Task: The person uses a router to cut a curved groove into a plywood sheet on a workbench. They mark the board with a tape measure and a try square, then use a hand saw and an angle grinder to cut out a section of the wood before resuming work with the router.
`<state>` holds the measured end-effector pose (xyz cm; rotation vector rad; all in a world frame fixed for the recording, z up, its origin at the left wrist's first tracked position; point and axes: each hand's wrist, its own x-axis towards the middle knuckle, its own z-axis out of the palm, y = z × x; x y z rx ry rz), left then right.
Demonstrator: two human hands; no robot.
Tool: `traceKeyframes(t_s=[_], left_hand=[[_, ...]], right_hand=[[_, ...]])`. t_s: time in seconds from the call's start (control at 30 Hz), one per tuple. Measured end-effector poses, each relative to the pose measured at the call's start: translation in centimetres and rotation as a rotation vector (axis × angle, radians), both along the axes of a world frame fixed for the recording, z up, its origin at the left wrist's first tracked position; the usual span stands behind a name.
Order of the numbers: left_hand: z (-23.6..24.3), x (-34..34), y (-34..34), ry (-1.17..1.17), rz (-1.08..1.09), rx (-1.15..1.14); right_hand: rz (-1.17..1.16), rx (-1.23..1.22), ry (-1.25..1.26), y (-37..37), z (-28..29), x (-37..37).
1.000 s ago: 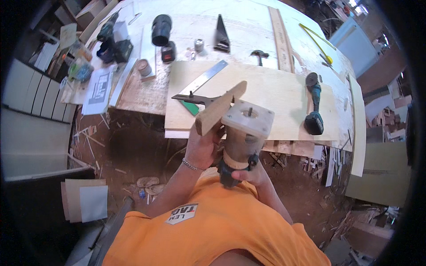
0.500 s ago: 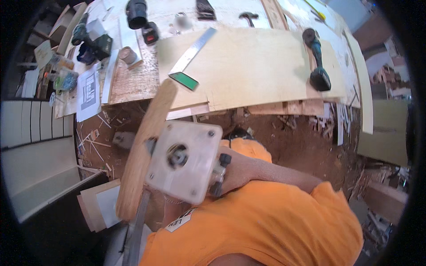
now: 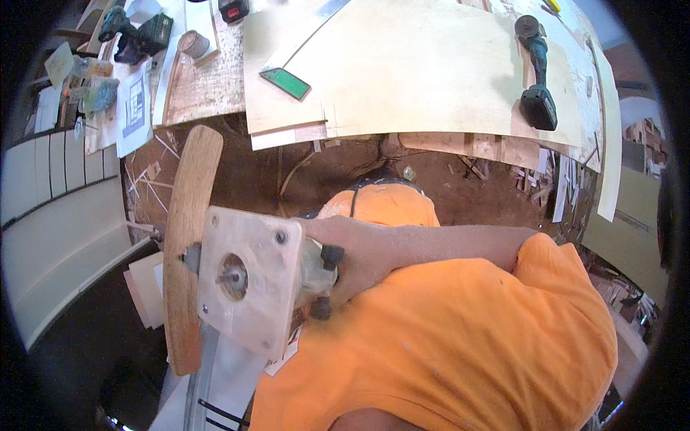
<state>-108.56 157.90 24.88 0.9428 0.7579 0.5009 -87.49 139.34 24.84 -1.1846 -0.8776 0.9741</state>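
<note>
A trim router with a pale, see-through square base plate (image 3: 266,248) is held up in front of my orange shirt. The plate faces the camera, and the bit shows in its round opening. My right hand (image 3: 352,251) is wrapped round the router body behind the plate; the fingertips are hidden. Just left of the plate stands a long, curved wooden piece (image 3: 188,237), nearly upright. A small dark grey part (image 3: 190,257) shows between wood and plate; I cannot tell whether it joins them. My left hand is not visible.
A plywood sheet (image 3: 417,79) lies on the workbench ahead, bearing a square with a green handle (image 3: 286,82) and a cordless angle grinder (image 3: 535,72). Cordless drills (image 3: 140,32), a round tin (image 3: 192,44) and a printed drawing (image 3: 134,108) are at left. Wood scraps litter the floor.
The router and the curved wooden piece have shifted left in view, and the wood stands more upright. The bench has moved up in the picture. A bracelet below the plate is no longer visible.
</note>
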Motion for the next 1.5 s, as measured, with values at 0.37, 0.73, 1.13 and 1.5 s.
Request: traceKeyframes(t_s=[0.37,0.73,1.13,1.5], left_hand=[[0.3,-0.4,-2.2,-0.053,0.072,-0.014],[-1.1,5.7,-1.4,-0.225,-0.036,-0.128],[-1.6,9.8,-0.3,-0.362,-0.171,-0.257],[-1.8,12.0,1.7,-0.423,-0.329,-0.321]], right_hand=[[0.176,-0.042,0.172,-0.8,0.0,0.8],[0.069,0.016,0.110,0.4,-1.0,-0.9],[0.131,-0.131,0.085,1.1,-0.7,-1.1],[0.008,-0.135,0.108,3.7,-0.4,-1.6]])
